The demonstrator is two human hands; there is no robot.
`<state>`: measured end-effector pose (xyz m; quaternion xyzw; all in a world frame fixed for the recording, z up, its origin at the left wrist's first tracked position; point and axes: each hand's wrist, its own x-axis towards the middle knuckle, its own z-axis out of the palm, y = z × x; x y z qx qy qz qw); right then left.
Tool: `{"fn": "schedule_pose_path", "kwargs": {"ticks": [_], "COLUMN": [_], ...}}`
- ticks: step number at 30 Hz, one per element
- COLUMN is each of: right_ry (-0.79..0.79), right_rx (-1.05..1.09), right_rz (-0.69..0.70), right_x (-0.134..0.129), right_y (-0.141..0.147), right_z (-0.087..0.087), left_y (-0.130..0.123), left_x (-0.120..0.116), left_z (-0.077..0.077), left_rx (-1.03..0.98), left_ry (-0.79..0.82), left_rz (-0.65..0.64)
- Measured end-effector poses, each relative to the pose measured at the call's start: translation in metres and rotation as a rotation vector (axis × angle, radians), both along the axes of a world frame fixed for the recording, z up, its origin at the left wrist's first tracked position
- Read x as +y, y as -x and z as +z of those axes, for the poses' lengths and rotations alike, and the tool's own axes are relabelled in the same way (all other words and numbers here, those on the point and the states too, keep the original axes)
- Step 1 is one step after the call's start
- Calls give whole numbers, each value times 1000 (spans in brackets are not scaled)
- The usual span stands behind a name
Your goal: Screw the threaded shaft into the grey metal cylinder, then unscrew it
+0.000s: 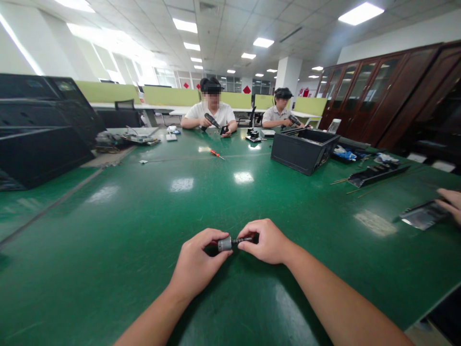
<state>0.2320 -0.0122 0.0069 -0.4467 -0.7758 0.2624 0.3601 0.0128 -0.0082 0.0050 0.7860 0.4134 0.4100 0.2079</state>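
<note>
Just above the green table (158, 216), a small silver cylindrical motor (225, 244) is gripped between the thumb and fingers of my left hand (200, 257). From its right end a thin dark ridged shaft (243, 240) points to the right. The thumb and forefinger of my right hand (266, 242) pinch this shaft close to the motor. Both hands are near the middle of the view, a short gap apart. The fingertips behind the motor are partly hidden.
An orange screwdriver (216, 154) lies farther back. A black bin (293, 154) stands at the back right, near metal parts (378, 174). Another person's hand (450, 202) holds a plate at the right edge. Two people sit across, holding power drills. Black cases (39, 139) stand left.
</note>
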Motion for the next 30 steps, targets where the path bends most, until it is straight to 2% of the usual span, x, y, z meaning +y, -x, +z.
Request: {"fn": "schedule_pose_path", "kwargs": {"ticks": [30], "right_ry": [23], "right_rx": [12], "right_rz": [-14], "right_x": [2], "right_y": [-3], "right_z": [0], "left_y": [-1], "left_x": [0], "left_z": [2], "left_rx": [-29], "left_ry": [21], "left_rz": [19]}}
